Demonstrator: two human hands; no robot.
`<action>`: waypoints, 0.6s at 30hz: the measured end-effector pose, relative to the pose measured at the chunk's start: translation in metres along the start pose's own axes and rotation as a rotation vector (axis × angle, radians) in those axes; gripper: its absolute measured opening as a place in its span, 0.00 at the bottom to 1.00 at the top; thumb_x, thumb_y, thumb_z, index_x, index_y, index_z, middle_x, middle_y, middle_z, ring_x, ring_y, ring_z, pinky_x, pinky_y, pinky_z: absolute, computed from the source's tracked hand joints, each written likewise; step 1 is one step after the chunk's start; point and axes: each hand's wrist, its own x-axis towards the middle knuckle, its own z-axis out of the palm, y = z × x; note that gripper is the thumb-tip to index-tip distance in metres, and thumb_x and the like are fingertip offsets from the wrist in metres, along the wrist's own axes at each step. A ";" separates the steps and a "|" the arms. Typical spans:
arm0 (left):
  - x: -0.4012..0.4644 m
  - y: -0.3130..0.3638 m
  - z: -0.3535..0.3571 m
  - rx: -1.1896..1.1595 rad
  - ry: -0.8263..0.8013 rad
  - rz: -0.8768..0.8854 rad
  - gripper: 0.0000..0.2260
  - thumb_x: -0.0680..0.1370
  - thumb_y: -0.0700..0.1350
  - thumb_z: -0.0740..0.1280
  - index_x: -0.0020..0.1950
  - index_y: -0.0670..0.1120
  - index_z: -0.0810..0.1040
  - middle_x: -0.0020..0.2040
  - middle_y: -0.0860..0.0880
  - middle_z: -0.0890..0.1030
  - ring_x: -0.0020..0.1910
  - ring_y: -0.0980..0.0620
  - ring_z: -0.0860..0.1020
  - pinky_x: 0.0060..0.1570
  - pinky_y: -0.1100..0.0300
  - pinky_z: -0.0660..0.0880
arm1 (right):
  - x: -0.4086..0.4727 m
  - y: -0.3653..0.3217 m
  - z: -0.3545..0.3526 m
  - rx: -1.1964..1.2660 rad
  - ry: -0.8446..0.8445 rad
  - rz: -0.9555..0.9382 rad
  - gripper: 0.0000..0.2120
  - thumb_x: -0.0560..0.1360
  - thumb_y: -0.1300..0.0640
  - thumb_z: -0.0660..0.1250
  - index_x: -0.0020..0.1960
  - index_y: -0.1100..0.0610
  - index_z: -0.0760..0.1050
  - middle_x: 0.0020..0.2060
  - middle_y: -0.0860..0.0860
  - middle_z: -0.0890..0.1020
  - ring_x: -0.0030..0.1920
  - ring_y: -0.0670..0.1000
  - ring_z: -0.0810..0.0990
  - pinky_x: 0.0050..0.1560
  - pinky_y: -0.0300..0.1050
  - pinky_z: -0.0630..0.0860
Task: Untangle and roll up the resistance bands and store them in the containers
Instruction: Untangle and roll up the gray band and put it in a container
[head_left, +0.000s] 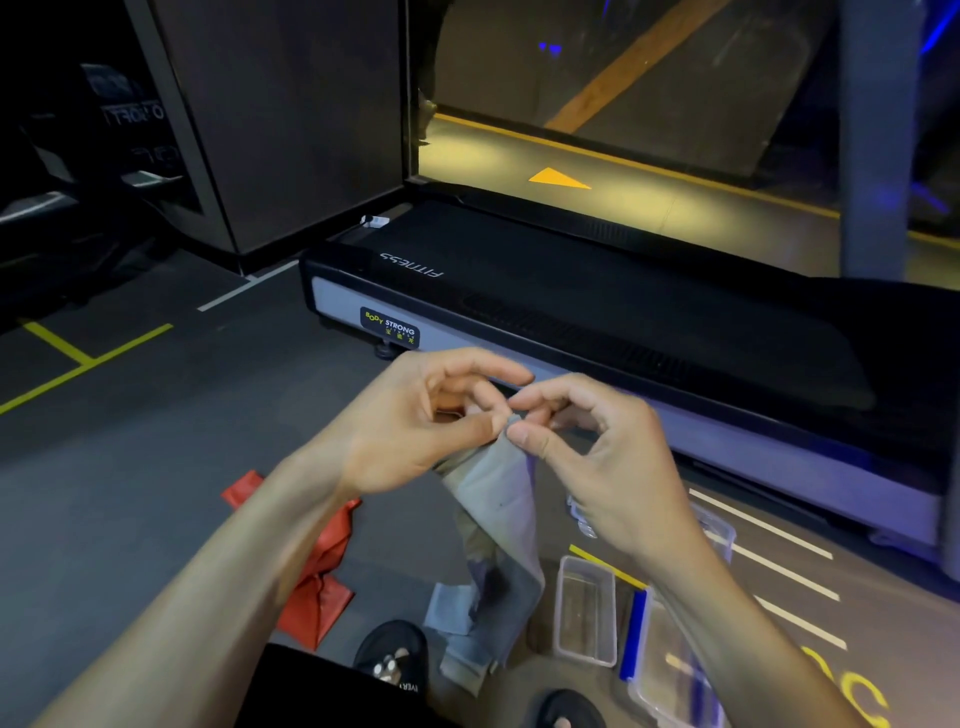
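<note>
**Grey band's top edge pinched, ready for the first turn**

At the far left, a crumpled red flat rubber resistance band (317, 566) lay on the dark gym floor, partly hidden under the left forearm and not yet dealt with. Just to its right, the left hand (415, 421) was raised in front of the person, its thumb and forefinger pinching the top edge of a wide, thin grey resistance band (498, 499); the other fingers curled loosely above. The right hand (602, 457) met it fingertip to fingertip, pinching the same edge from the other side.

The grey band hung straight down from that shared pinch, flat and fairly smooth near the top, then folding and bunching where its lower end rested on the floor between the person's dark shoes. It looked limp and slightly translucent.

Further right, a small clear rectangular plastic container (586, 613) stood open on the floor, with a larger clear plastic box with a blue clip (670, 670) just beside it.

By my reading, untangling of this band was done and rolling was only starting. The next move would call for turning the pinched edge over on itself tightly and evenly, keeping the hanging length straight so the roll would fit the small container.
</note>
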 end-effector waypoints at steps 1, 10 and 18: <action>0.000 0.000 0.000 0.008 -0.003 -0.001 0.15 0.79 0.31 0.69 0.65 0.41 0.79 0.46 0.40 0.84 0.44 0.53 0.81 0.50 0.62 0.77 | 0.000 0.000 0.000 -0.002 -0.007 0.003 0.08 0.73 0.59 0.78 0.50 0.51 0.84 0.41 0.45 0.85 0.47 0.49 0.84 0.54 0.47 0.79; 0.002 -0.005 0.003 0.007 0.012 -0.012 0.14 0.79 0.36 0.71 0.64 0.43 0.79 0.46 0.41 0.84 0.45 0.49 0.80 0.52 0.56 0.76 | 0.002 0.003 -0.003 -0.016 -0.043 0.024 0.06 0.74 0.60 0.77 0.43 0.52 0.82 0.41 0.46 0.84 0.45 0.49 0.84 0.51 0.49 0.81; 0.003 0.001 -0.005 -0.031 0.071 0.003 0.13 0.77 0.43 0.70 0.61 0.41 0.81 0.54 0.44 0.85 0.56 0.46 0.83 0.58 0.59 0.78 | 0.007 0.007 -0.021 0.102 0.007 -0.045 0.07 0.77 0.66 0.73 0.45 0.55 0.79 0.40 0.46 0.82 0.42 0.47 0.80 0.46 0.40 0.74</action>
